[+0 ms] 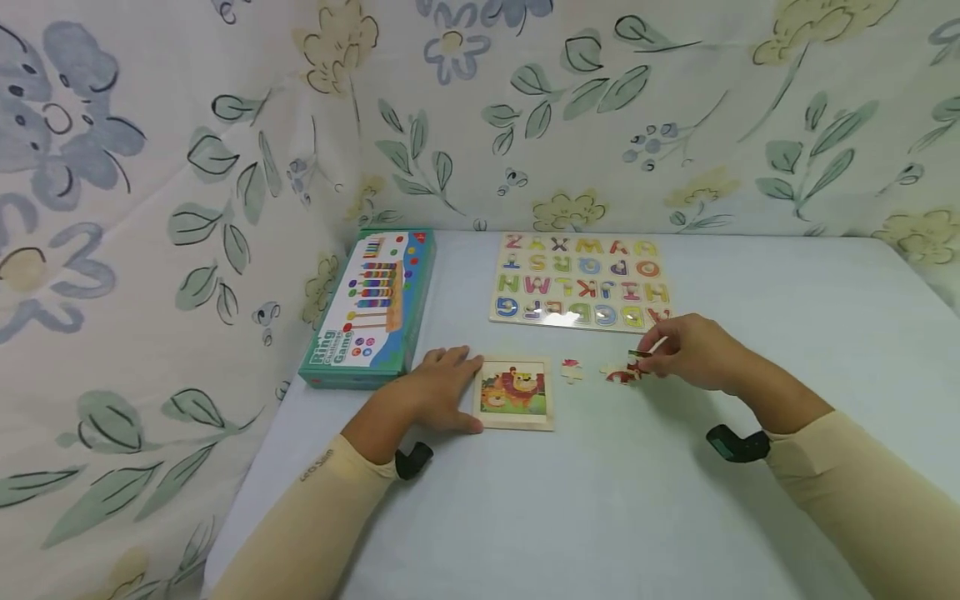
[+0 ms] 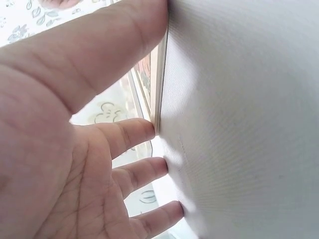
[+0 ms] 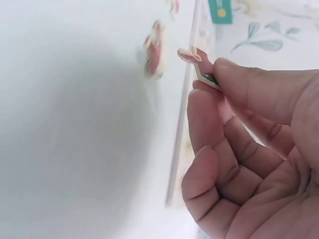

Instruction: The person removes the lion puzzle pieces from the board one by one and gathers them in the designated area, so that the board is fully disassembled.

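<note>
Wooden by the look of it, a thin puzzle piece (image 3: 203,62) sits raised over the surface (image 1: 570,517), pinched between the thumb and fingers of the person's right hand (image 1: 690,354). From where I stand it seems light and stiff, smooth-faced enough to slip a little, its narrow knobs the likeliest part to chip; the rim of its broad middle looks the best hold. The left hand (image 1: 438,392) grasps nothing, fingers spread, thumb and forefinger touching the left side of the puzzle tray (image 1: 517,422).

One loose piece (image 1: 572,371) lies just beside the tray's right edge, and a red-patterned piece (image 1: 619,377) lies near the right hand. Beyond, the alphabet board (image 1: 525,319) crowds the far side; leftward, a game box (image 1: 371,312) stands near the left hand. Open room spreads to the right and toward the person.
</note>
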A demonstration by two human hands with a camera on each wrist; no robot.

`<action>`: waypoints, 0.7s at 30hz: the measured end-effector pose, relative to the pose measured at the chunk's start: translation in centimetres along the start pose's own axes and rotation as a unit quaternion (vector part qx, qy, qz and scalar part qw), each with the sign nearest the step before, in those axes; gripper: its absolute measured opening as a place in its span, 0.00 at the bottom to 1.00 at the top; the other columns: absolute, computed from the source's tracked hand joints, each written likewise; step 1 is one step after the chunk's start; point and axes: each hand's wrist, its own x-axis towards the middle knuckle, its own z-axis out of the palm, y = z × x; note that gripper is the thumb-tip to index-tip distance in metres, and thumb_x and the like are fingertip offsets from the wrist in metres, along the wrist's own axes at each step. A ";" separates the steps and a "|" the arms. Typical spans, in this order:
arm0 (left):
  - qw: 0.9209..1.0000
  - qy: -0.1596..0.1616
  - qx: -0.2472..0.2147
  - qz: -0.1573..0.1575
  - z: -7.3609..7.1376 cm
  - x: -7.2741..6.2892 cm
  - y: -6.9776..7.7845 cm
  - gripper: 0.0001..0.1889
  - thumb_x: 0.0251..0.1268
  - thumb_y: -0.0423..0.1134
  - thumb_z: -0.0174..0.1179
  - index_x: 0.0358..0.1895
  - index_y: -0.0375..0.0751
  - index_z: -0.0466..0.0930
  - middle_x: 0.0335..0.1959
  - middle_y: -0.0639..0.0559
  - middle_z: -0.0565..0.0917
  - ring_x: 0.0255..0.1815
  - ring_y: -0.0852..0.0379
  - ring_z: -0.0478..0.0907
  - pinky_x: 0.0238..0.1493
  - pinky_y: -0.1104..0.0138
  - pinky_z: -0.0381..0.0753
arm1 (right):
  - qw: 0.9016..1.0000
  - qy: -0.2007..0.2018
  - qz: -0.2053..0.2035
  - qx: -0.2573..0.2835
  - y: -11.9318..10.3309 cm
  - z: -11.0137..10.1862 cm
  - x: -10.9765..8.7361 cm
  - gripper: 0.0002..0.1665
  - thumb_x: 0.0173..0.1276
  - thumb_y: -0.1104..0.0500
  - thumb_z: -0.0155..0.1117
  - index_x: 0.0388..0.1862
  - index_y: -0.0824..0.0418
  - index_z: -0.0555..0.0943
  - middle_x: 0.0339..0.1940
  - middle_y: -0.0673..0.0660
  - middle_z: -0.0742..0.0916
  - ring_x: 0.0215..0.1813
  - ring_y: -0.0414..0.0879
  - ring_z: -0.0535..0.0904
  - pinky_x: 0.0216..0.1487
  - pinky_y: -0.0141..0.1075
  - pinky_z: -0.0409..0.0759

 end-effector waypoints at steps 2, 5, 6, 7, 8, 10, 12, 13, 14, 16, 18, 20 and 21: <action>1.000 0.000 -0.001 0.000 0.0 0.0 0.0 0.54 0.59 0.63 0.71 0.84 0.53 0.50 0.85 0.48 0.48 0.84 0.38 0.43 0.77 0.40 0.57 | 1.000 -0.009 0.016 0.005 1.2 -0.1 -0.2 0.18 0.68 0.49 0.73 0.49 0.58 0.84 0.35 0.52 0.89 0.41 0.49 0.80 0.38 0.39 0.75; 1.000 -0.001 -0.002 -0.001 0.0 0.0 0.0 0.54 0.59 0.63 0.71 0.84 0.54 0.50 0.85 0.48 0.48 0.84 0.38 0.43 0.77 0.40 0.57 | 1.000 -0.006 0.028 0.005 2.5 0.1 -0.3 0.17 0.68 0.49 0.73 0.48 0.58 0.85 0.36 0.52 0.87 0.42 0.50 0.76 0.36 0.39 0.74; 1.000 -0.001 -0.002 0.000 0.0 0.1 0.0 0.54 0.59 0.63 0.71 0.84 0.54 0.50 0.85 0.48 0.48 0.84 0.38 0.43 0.77 0.40 0.57 | 1.000 0.000 0.028 0.000 2.8 0.3 -0.3 0.17 0.68 0.49 0.73 0.48 0.58 0.85 0.36 0.53 0.86 0.42 0.50 0.75 0.36 0.39 0.74; 1.000 -0.001 -0.002 0.000 0.1 0.1 -0.1 0.54 0.59 0.63 0.71 0.84 0.54 0.50 0.85 0.48 0.48 0.84 0.38 0.43 0.77 0.40 0.57 | 1.000 0.006 0.027 -0.006 2.9 0.5 -0.2 0.17 0.68 0.49 0.73 0.48 0.58 0.86 0.37 0.53 0.86 0.42 0.50 0.75 0.36 0.38 0.73; 1.000 -0.001 -0.002 0.001 0.1 0.1 -0.2 0.54 0.59 0.62 0.71 0.84 0.54 0.50 0.85 0.48 0.48 0.84 0.38 0.43 0.77 0.40 0.57 | 0.999 0.014 0.024 -0.014 3.0 0.8 -0.1 0.16 0.68 0.50 0.73 0.48 0.58 0.86 0.37 0.54 0.85 0.41 0.50 0.74 0.36 0.38 0.73; 1.000 -0.002 0.000 0.003 0.1 0.1 -0.3 0.54 0.59 0.63 0.71 0.84 0.54 0.50 0.85 0.48 0.48 0.84 0.38 0.42 0.77 0.40 0.56 | 0.999 0.028 0.020 -0.029 2.9 1.1 -0.1 0.16 0.67 0.51 0.73 0.48 0.59 0.87 0.37 0.54 0.84 0.41 0.50 0.74 0.36 0.38 0.73; 1.000 -0.003 0.000 0.007 0.1 0.1 -0.3 0.54 0.59 0.63 0.71 0.84 0.54 0.50 0.85 0.48 0.48 0.84 0.38 0.42 0.77 0.40 0.56 | 0.998 0.035 0.021 -0.041 2.9 1.4 0.0 0.15 0.67 0.51 0.74 0.46 0.59 0.88 0.37 0.54 0.84 0.41 0.50 0.75 0.36 0.37 0.74; 1.000 -0.002 0.000 0.009 0.2 0.1 -0.4 0.54 0.59 0.63 0.70 0.84 0.54 0.50 0.85 0.48 0.48 0.84 0.38 0.42 0.77 0.40 0.57 | 0.998 0.036 0.021 -0.045 2.9 1.4 -0.1 0.15 0.66 0.52 0.74 0.46 0.59 0.87 0.36 0.54 0.85 0.40 0.50 0.75 0.36 0.37 0.74; 1.000 -0.002 0.000 0.010 0.2 0.1 -0.4 0.54 0.59 0.63 0.70 0.84 0.54 0.50 0.85 0.48 0.48 0.84 0.38 0.42 0.78 0.40 0.57 | 0.998 0.037 0.021 -0.048 2.8 1.5 -0.1 0.14 0.66 0.52 0.74 0.45 0.59 0.87 0.36 0.54 0.85 0.40 0.50 0.75 0.36 0.37 0.74; 1.000 -0.002 0.001 0.009 0.2 0.1 -0.3 0.54 0.59 0.63 0.70 0.84 0.54 0.50 0.85 0.48 0.48 0.84 0.38 0.42 0.77 0.40 0.57 | 0.998 0.036 0.021 -0.053 2.7 1.5 -0.1 0.13 0.66 0.53 0.74 0.44 0.59 0.87 0.36 0.53 0.86 0.40 0.50 0.75 0.36 0.37 0.74; 1.000 -0.001 0.003 0.007 0.2 0.1 -0.3 0.54 0.59 0.63 0.70 0.84 0.54 0.49 0.85 0.48 0.48 0.84 0.38 0.42 0.78 0.41 0.57 | 0.997 0.035 0.018 -0.060 2.5 1.5 -0.2 0.13 0.67 0.53 0.73 0.45 0.59 0.86 0.36 0.54 0.85 0.40 0.50 0.75 0.35 0.37 0.74; 1.000 -0.001 0.005 0.005 0.1 0.1 -0.2 0.54 0.59 0.64 0.70 0.84 0.54 0.49 0.85 0.48 0.48 0.85 0.39 0.43 0.78 0.41 0.57 | 0.997 0.037 0.015 -0.069 2.0 1.3 -0.1 0.14 0.69 0.52 0.72 0.47 0.59 0.85 0.37 0.55 0.85 0.40 0.50 0.76 0.35 0.37 0.74; 1.000 -0.001 0.005 0.005 0.1 0.1 -0.2 0.54 0.59 0.63 0.70 0.84 0.54 0.49 0.85 0.48 0.48 0.84 0.38 0.43 0.78 0.41 0.57 | 0.996 0.039 0.012 -0.075 1.7 1.3 -0.1 0.15 0.69 0.51 0.71 0.48 0.59 0.85 0.39 0.56 0.85 0.40 0.50 0.76 0.35 0.37 0.74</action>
